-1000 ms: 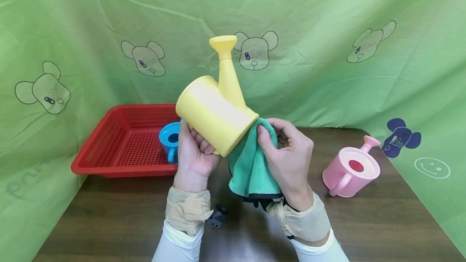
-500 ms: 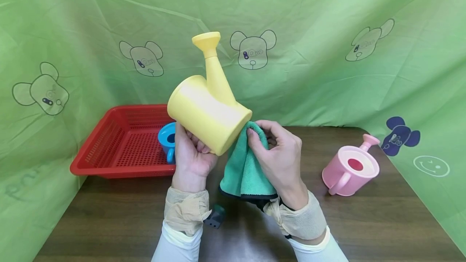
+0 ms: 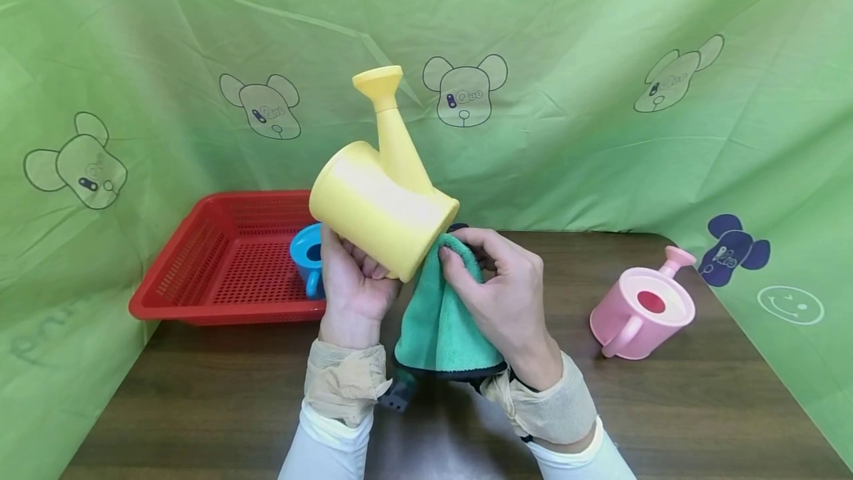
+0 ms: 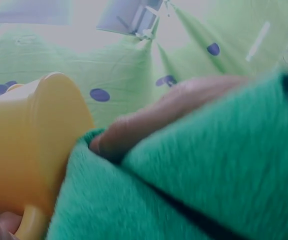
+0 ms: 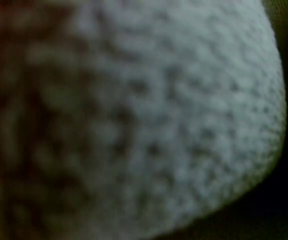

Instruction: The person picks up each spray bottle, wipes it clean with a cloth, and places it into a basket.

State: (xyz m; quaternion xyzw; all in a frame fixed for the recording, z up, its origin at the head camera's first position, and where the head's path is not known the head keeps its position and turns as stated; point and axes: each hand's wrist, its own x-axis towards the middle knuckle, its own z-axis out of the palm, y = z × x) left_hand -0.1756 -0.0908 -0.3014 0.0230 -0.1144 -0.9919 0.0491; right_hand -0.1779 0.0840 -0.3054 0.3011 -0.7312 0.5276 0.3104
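Observation:
A yellow watering can [image 3: 383, 206] is held up tilted above the table, its spout upward and its base facing lower right. My left hand [image 3: 356, 280] grips it from below, with fingers curled at its handle [image 4: 31, 222]; the can hides part of them. Between thumb and fingers, my right hand [image 3: 503, 291] pinches a green cloth with black edging [image 3: 443, 324]. The cloth's pinched top is right at the can's base rim, and the rest hangs down. In the right wrist view, blurred fabric [image 5: 184, 110] fills most of the picture.
A red plastic basket [image 3: 200, 312] stands at the left, with a blue watering can [image 3: 305, 254] in its right part. To the right, a pink watering can [image 3: 640, 313] stands upright on the brown table [image 3: 700, 421]. A green printed curtain [image 3: 573, 169] surrounds the table.
Both hands have moved left with the yellow watering can and the cloth. Over the last half second, the right hand and cloth have slid slightly down and left along the can's base.

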